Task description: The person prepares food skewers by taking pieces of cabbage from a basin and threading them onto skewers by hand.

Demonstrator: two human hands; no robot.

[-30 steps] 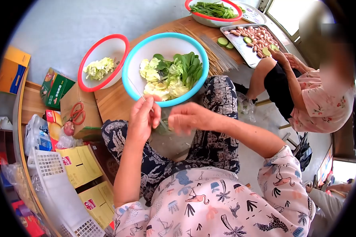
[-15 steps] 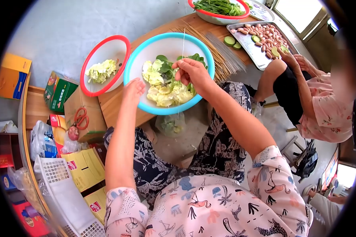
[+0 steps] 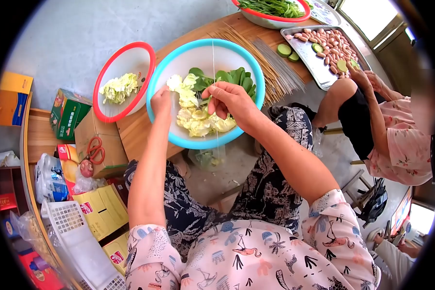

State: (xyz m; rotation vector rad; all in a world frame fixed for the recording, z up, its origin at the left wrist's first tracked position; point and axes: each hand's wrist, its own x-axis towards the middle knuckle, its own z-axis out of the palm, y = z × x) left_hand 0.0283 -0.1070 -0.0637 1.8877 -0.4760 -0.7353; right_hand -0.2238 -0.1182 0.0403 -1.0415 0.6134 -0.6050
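My right hand (image 3: pixel 227 101) pinches a thin metal skewer (image 3: pixel 214 63), which stands nearly upright over the blue-rimmed bowl (image 3: pixel 262 92). My left hand (image 3: pixel 161 100) is at the bowl's left edge, its fingers closed on a pale cabbage leaf (image 3: pixel 175 82). Inside the bowl lie pale cabbage leaves (image 3: pixel 194 123) at the front and left, and dark green leaves (image 3: pixel 237 77) at the back right, partly behind my right hand. To the left, a red-rimmed basket (image 3: pixel 99 79) holds more cabbage pieces (image 3: pixel 119 88).
Bamboo skewers (image 3: pixel 249 50) and metal skewers (image 3: pixel 279 65) lie right of the bowl. Beyond are cucumber slices (image 3: pixel 284 50), a sausage tray (image 3: pixel 319 75) and a red-rimmed bowl of greens (image 3: pixel 275 19). Another person's hands (image 3: pixel 365 79) work at the tray. Red scissors (image 3: pixel 95 151) rest on a carton.
My left hand has moved from the skewer to the bowl's left edge and closed on a leaf. My right hand has moved over the bowl with the skewer, now nearly upright.
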